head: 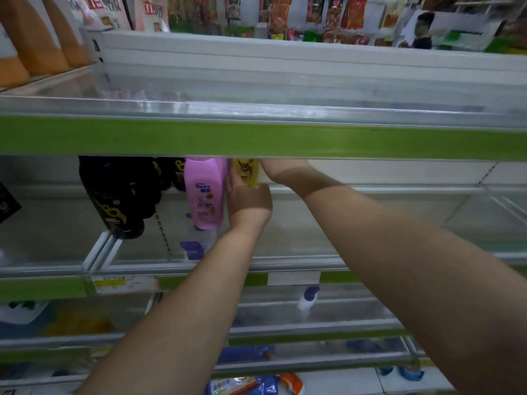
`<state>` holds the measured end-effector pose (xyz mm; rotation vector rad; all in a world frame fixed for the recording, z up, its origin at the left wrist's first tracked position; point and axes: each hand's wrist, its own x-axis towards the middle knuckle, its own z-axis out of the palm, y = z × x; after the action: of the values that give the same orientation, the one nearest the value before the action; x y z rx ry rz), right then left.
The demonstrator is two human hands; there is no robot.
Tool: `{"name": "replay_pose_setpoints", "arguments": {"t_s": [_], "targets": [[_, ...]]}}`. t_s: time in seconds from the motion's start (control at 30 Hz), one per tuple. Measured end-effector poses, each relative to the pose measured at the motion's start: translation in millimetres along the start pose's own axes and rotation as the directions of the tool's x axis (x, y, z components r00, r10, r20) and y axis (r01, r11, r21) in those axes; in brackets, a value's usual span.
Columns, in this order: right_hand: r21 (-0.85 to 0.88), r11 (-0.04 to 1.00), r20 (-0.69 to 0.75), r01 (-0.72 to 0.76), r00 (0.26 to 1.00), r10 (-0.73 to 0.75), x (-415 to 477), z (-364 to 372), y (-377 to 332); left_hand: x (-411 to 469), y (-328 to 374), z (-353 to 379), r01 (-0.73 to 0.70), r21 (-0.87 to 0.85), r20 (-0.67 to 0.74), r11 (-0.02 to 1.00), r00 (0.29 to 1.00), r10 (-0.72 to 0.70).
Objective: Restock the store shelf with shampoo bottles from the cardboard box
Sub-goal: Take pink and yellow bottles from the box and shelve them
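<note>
A pink shampoo bottle (204,192) stands cap-down on the middle shelf (299,260). Just right of it is a yellow bottle (247,171), its top hidden by the green shelf edge above. My left hand (247,199) wraps the yellow bottle from the front and left side. My right hand (281,172) reaches in behind the green edge and touches the bottle's right side; its fingers are hidden. Black bottles (119,195) with sunflower prints stand to the left of the pink one. The cardboard box is out of view.
The upper shelf (256,138) with a green front strip crosses the view above my hands. Orange bottles (37,38) stand on it at far left. A white bottle with a purple cap (309,297) lies on a lower shelf. A person stands at the back right (423,29).
</note>
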<state>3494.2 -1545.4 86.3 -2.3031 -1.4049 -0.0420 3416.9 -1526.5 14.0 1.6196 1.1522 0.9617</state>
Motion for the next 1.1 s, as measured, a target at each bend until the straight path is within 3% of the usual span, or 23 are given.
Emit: {"name": "replay_pose_setpoints", "arguments": {"t_s": [0.07,0.17,0.37,0.57,0.7,0.8,0.9,1.1], "targets": [[0.111,0.992,-0.024,-0.059,0.998,0.062,-13,2,5,-3,-1,2,-0.027,-0.014,0.023,1.0,0.999,0.028],[0.313,0.926,0.058,-0.211,0.977,0.203,-40,0,19,-11,1,5,-0.057,-0.013,0.057,0.998,0.997,0.057],[0.459,0.851,0.049,-0.255,0.964,0.262,-105,-23,47,-45,13,-7,-0.017,-0.023,0.103,1.0,0.995,0.019],[0.693,0.678,0.099,-0.246,0.964,0.248,-191,-48,95,-129,13,-18,-0.233,0.013,0.133,0.972,0.964,0.229],[0.735,0.619,0.152,-0.277,0.957,0.247,-263,-59,138,-207,3,0,-0.258,-0.03,0.101,0.966,0.96,0.26],[0.726,0.61,0.214,-0.318,0.947,0.239,-316,-59,175,-266,-10,28,-0.219,-0.047,0.106,0.975,0.969,0.223],[0.7,0.601,0.288,-0.386,0.922,0.257,-361,-47,213,-319,-32,56,-0.088,-0.068,0.142,0.994,0.985,0.097],[0.599,0.579,0.458,-0.554,0.829,0.32,-429,-3,281,-389,-102,85,0.131,0.116,0.284,0.985,0.946,-0.159]]}}
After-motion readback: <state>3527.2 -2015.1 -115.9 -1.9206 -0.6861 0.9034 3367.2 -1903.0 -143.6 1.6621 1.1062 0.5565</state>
